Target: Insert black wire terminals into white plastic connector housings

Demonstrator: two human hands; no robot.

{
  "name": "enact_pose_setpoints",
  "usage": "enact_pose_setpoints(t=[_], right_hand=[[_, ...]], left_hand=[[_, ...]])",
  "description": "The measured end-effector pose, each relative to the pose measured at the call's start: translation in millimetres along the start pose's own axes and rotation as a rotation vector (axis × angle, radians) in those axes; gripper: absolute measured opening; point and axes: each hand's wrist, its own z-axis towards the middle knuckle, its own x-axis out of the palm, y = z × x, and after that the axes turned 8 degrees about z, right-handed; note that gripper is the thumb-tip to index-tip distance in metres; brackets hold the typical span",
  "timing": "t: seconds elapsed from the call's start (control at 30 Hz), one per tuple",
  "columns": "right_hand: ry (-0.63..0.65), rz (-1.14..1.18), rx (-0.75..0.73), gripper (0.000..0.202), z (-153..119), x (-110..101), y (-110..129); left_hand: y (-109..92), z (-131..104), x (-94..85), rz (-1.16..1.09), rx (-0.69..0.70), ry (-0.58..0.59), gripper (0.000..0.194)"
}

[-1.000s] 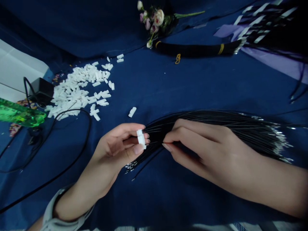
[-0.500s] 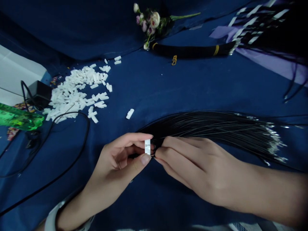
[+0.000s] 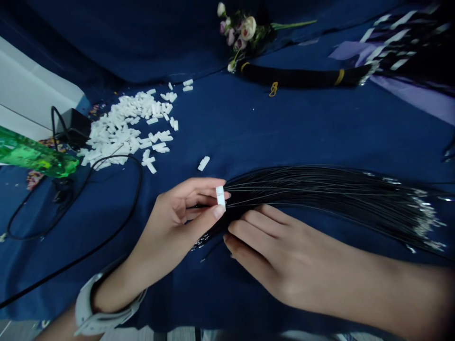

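My left hand (image 3: 181,213) pinches a small white plastic connector housing (image 3: 221,196) upright between thumb and forefinger. Several thin wires run rightward from just behind the housing. My right hand (image 3: 273,246) is lower and to the right, its fingers bent and close together over the near side of a bundle of black wires (image 3: 320,184). Its fingertips are partly hidden, so I cannot make out what they grip. Metal terminals (image 3: 202,240) show at the bundle's left end below my left hand, and more terminals (image 3: 428,215) fan out at its right end.
Loose white housings (image 3: 124,123) are heaped at the left, with one stray housing (image 3: 204,163) nearer. A black cable (image 3: 137,199) loops by a green bottle (image 3: 39,151) and a black box (image 3: 74,127). At the back are a banded wire bundle (image 3: 291,76) and artificial flowers (image 3: 245,31).
My right hand has moved down and away from the white housing, which it was beside. My left hand still pinches the housing, now slightly higher. The whole view has shifted a little.
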Motion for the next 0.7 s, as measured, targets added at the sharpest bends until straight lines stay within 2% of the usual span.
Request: enact_pose_setpoints(t=[0.2,0.37,0.5,0.6,0.7], right_hand=[[0.011,0.014,0.047,0.026,0.3,2.9,2.7],[-0.003,-0.027,0.069,0.020,0.9,8.0,4.3],[0.010,0.241,0.178,0.025,1.9,-0.4,-0.3],[-0.075,0.488,0.341,0.023,-0.5,-13.3,-7.4],[-0.154,0.550,0.406,0.013,-3.6,-24.3,-15.2]], left_hand=[[-0.2,-1.0,-0.2,0.038,0.006,0.013,0.025],[1.0,-1.7,-1.1,-0.025,-0.022,0.042,0.024],[2.4,2.2,-0.9,-0.117,-0.038,0.067,0.022],[0.6,4.7,-1.6,-0.182,-0.081,0.074,0.019],[-3.3,5.6,-3.9,-0.223,-0.122,0.061,0.020]])
